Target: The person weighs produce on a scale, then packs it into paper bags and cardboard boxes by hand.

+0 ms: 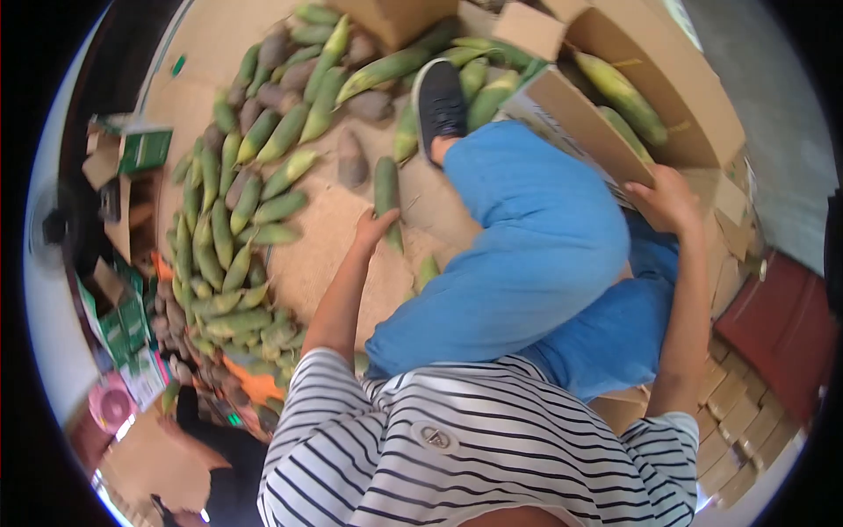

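Observation:
My left hand [378, 227] is closed around the lower part of a long green radish [385, 186], which lies over the cardboard-covered floor. Just above it, a dark brownish-purple root [352, 158] lies by itself. My right hand [665, 200] grips the near edge of an open cardboard box [575, 114], fingers over the rim. Inside that box are a large pale-green radish [623, 95] and at least one more, partly hidden by the wall. Between my hands is my bent leg in blue trousers.
A wide heap of green radishes [233, 220] and dark roots curves along the left and far side. My shoe [439, 105] stands beside several radishes. Another person in dark clothing [233, 457] is at lower left, near green cartons [118, 316]. A reddish-brown panel [781, 334] stands right.

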The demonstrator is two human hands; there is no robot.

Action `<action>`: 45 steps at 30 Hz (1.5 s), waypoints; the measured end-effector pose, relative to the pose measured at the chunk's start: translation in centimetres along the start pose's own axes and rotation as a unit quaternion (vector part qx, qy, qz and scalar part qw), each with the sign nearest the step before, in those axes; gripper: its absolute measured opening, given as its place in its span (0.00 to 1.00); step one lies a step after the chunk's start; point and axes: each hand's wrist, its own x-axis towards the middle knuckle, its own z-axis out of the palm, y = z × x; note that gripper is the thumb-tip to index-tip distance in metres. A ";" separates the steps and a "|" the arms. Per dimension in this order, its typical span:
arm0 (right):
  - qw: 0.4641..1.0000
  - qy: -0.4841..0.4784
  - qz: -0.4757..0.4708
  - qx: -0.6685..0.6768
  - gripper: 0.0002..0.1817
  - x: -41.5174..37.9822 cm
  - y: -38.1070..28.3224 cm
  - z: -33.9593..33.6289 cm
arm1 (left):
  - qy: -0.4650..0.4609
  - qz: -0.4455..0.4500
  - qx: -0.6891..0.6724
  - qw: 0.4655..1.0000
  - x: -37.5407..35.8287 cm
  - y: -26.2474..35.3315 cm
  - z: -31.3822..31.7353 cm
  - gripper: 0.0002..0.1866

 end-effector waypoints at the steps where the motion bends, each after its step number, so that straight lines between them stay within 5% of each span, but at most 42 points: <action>1: 1.000 -0.011 0.004 0.005 0.17 0.1 0.1 -0.1 | -0.040 -0.012 -0.046 0.998 -1.2 0.6 0.1 0.31; 7: 0.998 0.052 -0.045 -0.003 0.20 -0.7 1.6 0.4 | -0.058 0.091 -0.169 0.980 -5.8 4.8 0.7 0.23; 10: 0.991 0.038 -0.031 0.122 0.24 -1.2 1.9 -2.0 | -0.060 0.192 -0.193 0.960 -7.7 9.3 0.3 0.22; 13: 0.957 0.165 -0.040 0.237 0.25 -2.2 2.6 -3.6 | -0.044 0.288 -0.164 0.942 -10.0 14.9 -0.2 0.24; 17: 0.970 0.238 0.002 0.059 0.20 -2.7 3.8 -2.8 | -0.015 0.397 -0.167 0.902 -14.1 22.5 0.9 0.21; 21: 0.982 0.188 0.002 0.013 0.21 -3.2 4.4 -1.3 | 0.016 0.456 -0.155 0.876 -15.3 26.0 1.7 0.18; 26: 0.995 0.099 0.002 -0.008 0.20 -4.4 3.3 -0.9 | 0.029 0.403 -0.128 0.906 -12.0 24.1 1.4 0.17; 31: 0.994 0.100 -0.031 -0.012 0.17 -4.6 3.3 -0.4 | -0.048 0.122 -0.169 0.977 -4.7 16.0 -2.2 0.21; 34: 0.995 0.095 -0.022 -0.012 0.17 -4.3 3.4 -0.3 | 0.004 0.065 -0.207 0.976 -5.4 15.4 -2.4 0.20; 39: 0.996 0.089 -0.016 -0.028 0.18 -4.2 2.9 -0.5 | 0.042 0.308 -0.070 0.948 5.0 14.5 -6.3 0.27; 42: 0.995 0.092 -0.018 -0.023 0.17 -4.1 3.0 -0.2 | 0.063 0.355 -0.018 0.933 -8.9 27.9 -1.5 0.28; 45: 0.995 0.097 -0.025 -0.020 0.17 -4.0 2.9 -0.3 | -0.034 0.417 0.076 0.905 -19.9 34.1 2.2 0.21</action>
